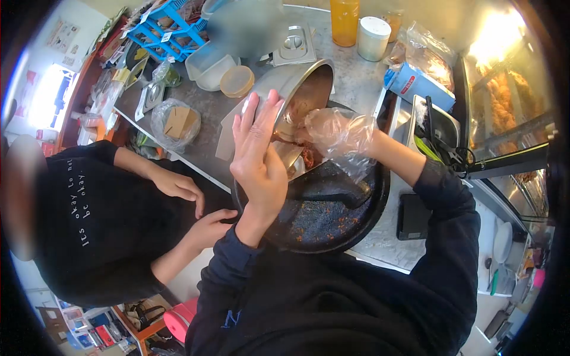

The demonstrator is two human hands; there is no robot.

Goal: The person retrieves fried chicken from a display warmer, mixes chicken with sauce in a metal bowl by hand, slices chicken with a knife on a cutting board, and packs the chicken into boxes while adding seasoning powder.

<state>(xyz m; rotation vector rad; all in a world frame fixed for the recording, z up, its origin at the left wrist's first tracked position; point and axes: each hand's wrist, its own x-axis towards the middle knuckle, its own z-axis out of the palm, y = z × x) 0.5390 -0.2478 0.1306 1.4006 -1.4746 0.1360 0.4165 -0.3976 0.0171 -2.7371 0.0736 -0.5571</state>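
Note:
A large metal bowl (270, 83) is tipped on its side above a wide black pan (332, 228). My left hand (259, 160), bare, has its fingers stretched up and its palm side against the bowl's outer wall. My right hand (332, 130), in a clear plastic glove, reaches into the bowl's mouth; its fingertips are hidden among reddish food (308, 158). A dark flat-edged tool (347, 193) lies in the pan beneath that hand. Crumbs and orange bits dot the pan's bottom.
At the left a person in a black top (101, 219) stands close, both hands near the pan. Behind are a round lidded tub (237, 81), a white jar (374, 39), a blue box (420, 88) and a blue rack (168, 29). A glass food case (504, 107) stands right.

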